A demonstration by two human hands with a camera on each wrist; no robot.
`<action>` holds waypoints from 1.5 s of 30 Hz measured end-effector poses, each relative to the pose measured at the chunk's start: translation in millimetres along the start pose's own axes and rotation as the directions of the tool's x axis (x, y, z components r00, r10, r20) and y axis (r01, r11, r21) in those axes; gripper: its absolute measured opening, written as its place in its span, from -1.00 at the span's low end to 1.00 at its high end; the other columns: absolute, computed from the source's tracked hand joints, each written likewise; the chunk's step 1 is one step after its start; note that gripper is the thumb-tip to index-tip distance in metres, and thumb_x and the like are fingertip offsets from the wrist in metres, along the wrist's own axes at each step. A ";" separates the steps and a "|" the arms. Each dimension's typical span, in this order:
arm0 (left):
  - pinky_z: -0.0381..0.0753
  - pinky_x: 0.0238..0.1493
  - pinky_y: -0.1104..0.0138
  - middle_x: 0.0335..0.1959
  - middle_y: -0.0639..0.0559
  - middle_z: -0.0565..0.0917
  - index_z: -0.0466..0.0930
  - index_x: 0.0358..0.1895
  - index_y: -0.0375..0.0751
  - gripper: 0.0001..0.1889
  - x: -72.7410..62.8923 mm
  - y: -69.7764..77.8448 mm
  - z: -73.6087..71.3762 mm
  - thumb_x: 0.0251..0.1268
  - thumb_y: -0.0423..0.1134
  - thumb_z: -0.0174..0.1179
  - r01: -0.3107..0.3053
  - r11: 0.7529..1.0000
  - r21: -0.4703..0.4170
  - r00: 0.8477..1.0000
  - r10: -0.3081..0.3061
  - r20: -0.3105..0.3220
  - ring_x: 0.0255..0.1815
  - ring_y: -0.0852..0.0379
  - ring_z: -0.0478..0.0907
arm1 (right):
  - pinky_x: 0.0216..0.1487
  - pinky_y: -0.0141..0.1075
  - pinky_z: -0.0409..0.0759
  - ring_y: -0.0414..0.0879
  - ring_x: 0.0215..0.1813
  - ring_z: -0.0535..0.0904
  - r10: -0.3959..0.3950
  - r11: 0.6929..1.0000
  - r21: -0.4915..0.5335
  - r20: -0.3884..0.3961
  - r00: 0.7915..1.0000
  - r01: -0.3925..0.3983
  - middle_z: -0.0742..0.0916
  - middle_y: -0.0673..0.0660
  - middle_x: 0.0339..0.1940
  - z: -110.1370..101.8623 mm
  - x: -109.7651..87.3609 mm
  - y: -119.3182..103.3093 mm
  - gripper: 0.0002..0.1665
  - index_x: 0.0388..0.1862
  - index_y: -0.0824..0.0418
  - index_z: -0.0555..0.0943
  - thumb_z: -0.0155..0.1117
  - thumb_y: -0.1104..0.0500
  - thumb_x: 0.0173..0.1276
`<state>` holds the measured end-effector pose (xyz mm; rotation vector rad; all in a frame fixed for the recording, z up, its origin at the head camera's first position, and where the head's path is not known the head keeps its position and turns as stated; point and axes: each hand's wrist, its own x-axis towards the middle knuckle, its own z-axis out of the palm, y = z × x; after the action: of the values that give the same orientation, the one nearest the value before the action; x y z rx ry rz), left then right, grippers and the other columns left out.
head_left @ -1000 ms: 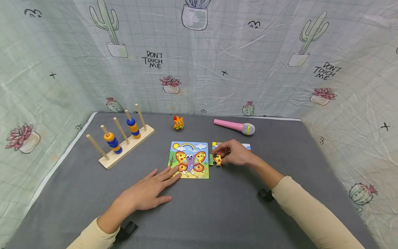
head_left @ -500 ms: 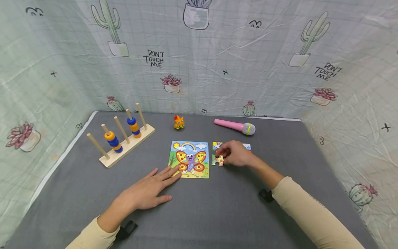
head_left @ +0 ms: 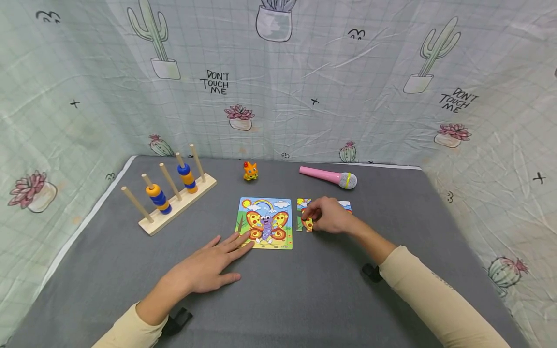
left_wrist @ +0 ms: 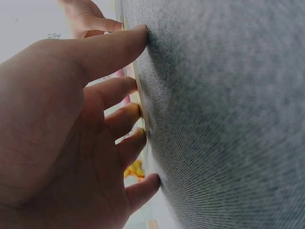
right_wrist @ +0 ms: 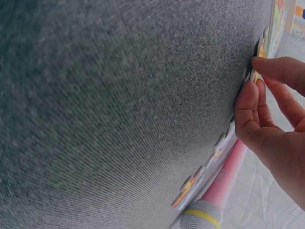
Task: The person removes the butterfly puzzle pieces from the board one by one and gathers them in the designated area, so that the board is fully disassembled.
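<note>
A square butterfly puzzle picture (head_left: 278, 205) lies flat in the middle of the table. My left hand (head_left: 204, 266) rests with spread fingers across its lower left corner; in the left wrist view the fingertips touch its edge. Just right of the picture, my right hand (head_left: 331, 216) pinches a small jigsaw piece (head_left: 308, 225) with green and spotted yellow-orange print, low over the table. Behind that hand, more jigsaw pieces (head_left: 302, 203) with sun and cloud print lie along the table, partly covered by the hand. In the right wrist view, thumb and fingers (right_wrist: 248, 98) meet at the piece.
A pink toy microphone (head_left: 324, 176) lies behind the pieces. A small orange toy figure (head_left: 250, 171) stands at the back. On the left is a wooden peg stand (head_left: 180, 205) with blue and orange rings on two pegs. A patterned cloth (head_left: 278, 96) hangs around the table.
My right hand has shifted the pinched jigsaw piece slightly right, away from the butterfly picture and close to the row behind it. The left hand has stayed in place.
</note>
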<state>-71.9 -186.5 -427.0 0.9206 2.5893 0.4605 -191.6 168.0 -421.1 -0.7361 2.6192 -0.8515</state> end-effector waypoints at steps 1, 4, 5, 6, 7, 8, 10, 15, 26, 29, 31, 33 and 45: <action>0.00 0.60 -0.34 0.76 0.07 -0.06 0.14 0.68 0.01 -0.22 0.1 0.0 0.0 0.51 0.03 0.25 0.003 1.000 -0.002 1.000 -0.003 0.002 0.74 -0.15 -0.04 | -0.14 -0.37 0.60 -0.17 -0.21 0.64 -0.002 1.000 -0.007 0.002 1.000 0.002 0.80 0.03 -0.24 -0.4 0.0 -0.4 -0.64 -0.21 0.15 0.82 0.44 0.46 0.00; -0.02 0.60 -0.33 0.76 0.08 -0.06 0.14 0.68 0.01 -0.22 0.2 0.4 -0.2 0.51 0.03 0.25 0.010 1.000 -0.008 1.000 -0.010 0.007 0.74 -0.14 -0.05 | -0.15 -0.37 0.59 -0.17 -0.22 0.63 -0.009 1.000 -0.025 0.011 1.000 0.009 0.80 0.02 -0.26 -1.9 -0.3 -2.2 -0.64 -0.22 0.15 0.82 0.45 0.46 0.00; -0.01 0.60 -0.33 0.76 0.08 -0.06 0.14 0.68 0.01 -0.22 0.2 0.7 -0.3 0.51 0.03 0.25 0.011 1.000 -0.008 1.000 -0.011 0.008 0.74 -0.14 -0.05 | -0.15 -0.37 0.59 -0.18 -0.23 0.63 -0.011 0.999 -0.031 0.014 1.000 0.011 0.79 0.02 -0.27 -2.2 -0.1 -2.6 -0.65 -0.22 0.15 0.82 0.45 0.46 0.00; -0.01 0.60 -0.33 0.76 0.08 -0.06 0.14 0.68 0.01 -0.22 0.2 1.0 -0.4 0.51 0.03 0.25 0.012 1.000 -0.008 1.000 -0.012 0.008 0.74 -0.14 -0.05 | -0.15 -0.37 0.59 -0.17 -0.23 0.63 -0.013 0.999 -0.034 0.017 1.000 0.013 0.79 0.02 -0.27 -2.6 0.0 -2.9 -0.65 -0.23 0.15 0.82 0.45 0.46 0.00; -0.01 0.60 -0.33 0.76 0.08 -0.06 0.15 0.68 0.01 -0.22 0.2 1.2 -0.4 0.51 0.03 0.25 0.012 1.000 -0.008 1.000 -0.012 0.008 0.75 -0.14 -0.05 | -0.16 -0.37 0.59 -0.17 -0.23 0.62 -0.014 0.999 -0.038 0.020 1.000 0.014 0.78 0.02 -0.28 -2.9 0.1 -3.0 -0.65 -0.23 0.15 0.82 0.45 0.46 0.01; -0.01 0.60 -0.33 0.76 0.07 -0.05 0.15 0.68 0.01 -0.22 0.2 1.4 -0.4 0.51 0.03 0.25 0.010 1.000 -0.007 1.000 -0.010 0.006 0.75 -0.14 -0.05 | -0.16 -0.37 0.58 -0.16 -0.23 0.62 -0.014 0.999 -0.040 0.023 1.000 0.015 0.78 0.02 -0.28 -3.1 0.2 -3.2 -0.65 -0.23 0.15 0.82 0.45 0.46 0.01; 0.00 0.60 -0.33 0.76 0.07 -0.05 0.15 0.68 0.01 -0.22 0.0 1.6 -0.4 0.51 0.02 0.25 0.009 1.000 -0.005 1.000 -0.009 0.003 0.74 -0.14 -0.05 | -0.16 -0.37 0.59 -0.15 -0.23 0.63 -0.013 0.999 -0.042 0.026 1.000 0.014 0.78 0.02 -0.28 -3.2 0.5 -2.8 -0.65 -0.22 0.15 0.82 0.46 0.46 0.01; 0.00 0.60 -0.33 0.76 0.08 -0.06 0.15 0.68 0.01 -0.22 -0.2 0.5 -0.6 0.51 0.03 0.25 0.003 1.000 -0.003 1.000 -0.003 -0.004 0.74 -0.15 -0.04 | -0.11 -0.34 0.63 -0.13 -0.19 0.65 -0.009 0.999 -0.043 0.030 1.000 0.010 0.79 0.03 -0.21 -4.1 0.6 -2.8 -0.63 -0.18 0.15 0.82 0.48 0.45 0.03; 0.01 0.59 -0.35 0.76 0.05 -0.06 0.14 0.68 0.01 -0.22 -0.6 0.5 -1.6 0.52 0.04 0.24 0.007 1.000 0.005 1.000 -0.007 0.001 0.74 -0.16 -0.05 | -0.11 -0.29 0.60 -0.06 -0.17 0.66 -0.056 0.998 -0.037 0.033 0.998 0.057 0.78 0.10 -0.19 -1.7 5.3 -22.1 -0.65 -0.07 0.19 0.81 0.53 0.37 0.13; 0.02 0.58 -0.36 0.76 0.05 -0.05 0.15 0.68 0.00 -0.22 -0.1 0.8 -1.6 0.52 0.04 0.24 0.007 1.000 0.008 1.000 -0.007 0.002 0.74 -0.16 -0.05 | -0.11 -0.31 0.61 -0.06 -0.16 0.67 -0.080 0.996 -0.024 0.027 0.996 0.081 0.80 0.12 -0.14 2.7 10.2 -28.1 -0.63 -0.04 0.21 0.79 0.52 0.38 0.14; 0.03 0.58 -0.36 0.76 0.04 -0.05 0.14 0.68 0.00 -0.22 0.0 0.8 -1.4 0.52 0.04 0.24 0.006 1.000 0.013 1.000 -0.006 0.001 0.74 -0.16 -0.04 | -0.11 -0.32 0.62 -0.04 -0.14 0.68 -0.091 0.996 -0.013 0.024 0.996 0.091 0.81 0.13 -0.11 5.8 13.4 -32.6 -0.60 0.00 0.23 0.79 0.52 0.39 0.13; 0.04 0.57 -0.36 0.76 0.04 -0.04 0.14 0.68 0.00 -0.22 0.0 0.5 -1.3 0.52 0.04 0.23 0.002 1.000 0.017 1.000 -0.002 -0.002 0.74 -0.16 -0.04 | -0.12 -0.32 0.61 -0.02 -0.13 0.68 -0.101 0.995 -0.006 0.022 0.995 0.101 0.81 0.13 -0.10 9.2 16.9 -36.8 -0.57 0.03 0.23 0.78 0.53 0.39 0.13; 0.05 0.56 -0.37 0.76 0.04 -0.04 0.15 0.68 0.00 -0.23 0.1 -1.6 -0.2 0.53 0.04 0.23 -0.009 1.000 0.022 1.000 0.009 -0.004 0.74 -0.17 -0.03 | -0.04 -0.23 0.59 0.04 -0.01 0.68 -0.132 0.991 -0.025 0.010 0.991 0.132 0.79 0.11 0.02 29.4 39.7 -59.0 -0.50 0.14 0.15 0.75 0.57 0.30 0.18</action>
<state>-72.9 -187.6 -427.6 0.9393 2.5994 0.4377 -189.9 91.5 -412.4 -0.9269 2.6025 -0.8500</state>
